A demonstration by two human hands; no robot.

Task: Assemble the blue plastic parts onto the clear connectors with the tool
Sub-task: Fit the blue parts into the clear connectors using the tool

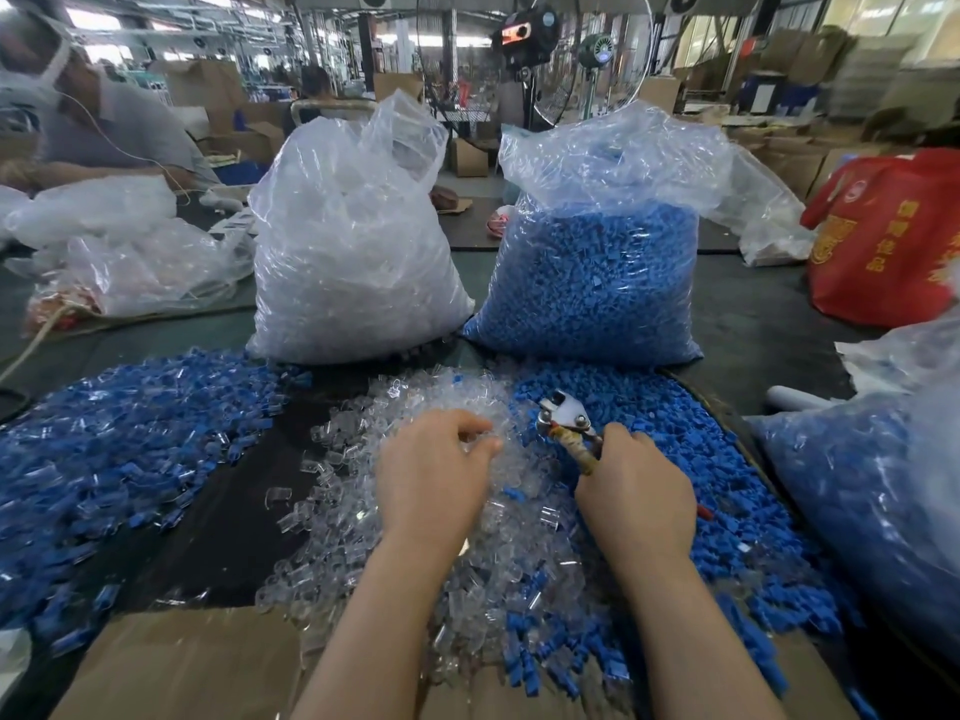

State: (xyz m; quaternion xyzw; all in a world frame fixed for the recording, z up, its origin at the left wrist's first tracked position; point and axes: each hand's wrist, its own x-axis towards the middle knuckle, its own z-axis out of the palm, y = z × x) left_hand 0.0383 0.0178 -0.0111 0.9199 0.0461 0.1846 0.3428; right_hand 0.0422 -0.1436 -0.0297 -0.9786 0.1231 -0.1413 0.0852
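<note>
A bare strip of desk [228, 506] lies open between the left blue pile [104, 449] and the clear pile [415, 511]. Two full bags, clear [353, 252] and blue [592, 272], block the far side.

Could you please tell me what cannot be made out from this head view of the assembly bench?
- Left hand: whether its curled fingertips pinch a clear connector; the hand's back hides them over the clear pile.
- Tool: its handles, hidden inside the right hand; whether the head holds a part is too small.
- Mixed blue-and-clear pile: assembled or loose, blurred.
</note>
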